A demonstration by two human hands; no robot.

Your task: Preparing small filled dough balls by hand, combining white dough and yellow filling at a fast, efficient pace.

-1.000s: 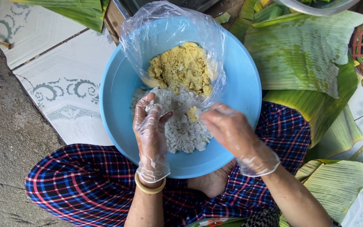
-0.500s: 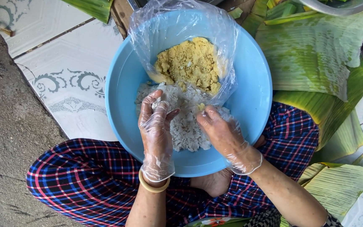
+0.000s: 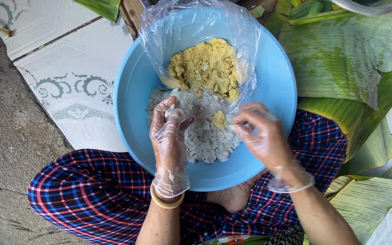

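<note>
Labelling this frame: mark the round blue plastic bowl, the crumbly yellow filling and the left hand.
Round blue plastic bowl (image 3: 275,86): head view, bare right wall.
Crumbly yellow filling (image 3: 206,66): head view, mound's middle.
Left hand (image 3: 169,138): head view, gloved back.

One blue plastic bowl (image 3: 277,90) sits at the centre of the frame. It holds one clear plastic bag (image 3: 196,27), one mound of yellow crumbly filling (image 3: 207,66) and one heap of white shredded pieces (image 3: 205,136). Two gloved hands show, the left hand (image 3: 169,136) and the right hand (image 3: 262,136). One yellow bangle (image 3: 165,203) rings the left wrist. Several banana leaves (image 3: 341,59) fill the right side.
</note>
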